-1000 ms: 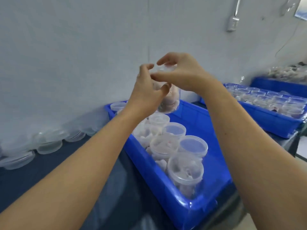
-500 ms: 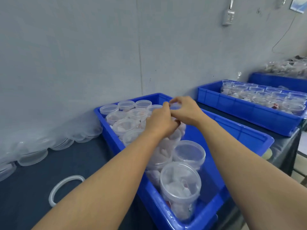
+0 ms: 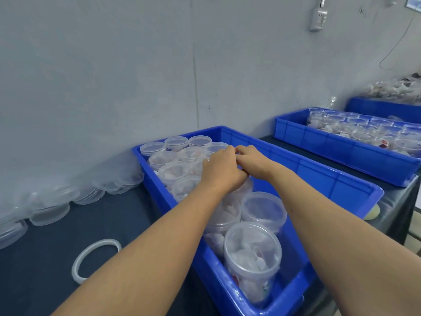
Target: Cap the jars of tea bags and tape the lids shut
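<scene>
Grey wall [image 3: 114, 65] behind; white wall unit [image 3: 318, 18] with hanging cable [image 3: 396, 45], top right.

A packing workroom — blue crates [image 3: 330, 179] of clear jars [image 3: 251, 252] along a bare wall [image 3: 114, 65].

Both hands meet over the middle of the near blue crate [image 3: 341, 185], the left hand [image 3: 222, 169] and right hand [image 3: 252, 160] curled together on a mostly hidden jar [image 3: 243, 189] among capped jars, loose lids [image 3: 50, 213] stacked far left.
</scene>
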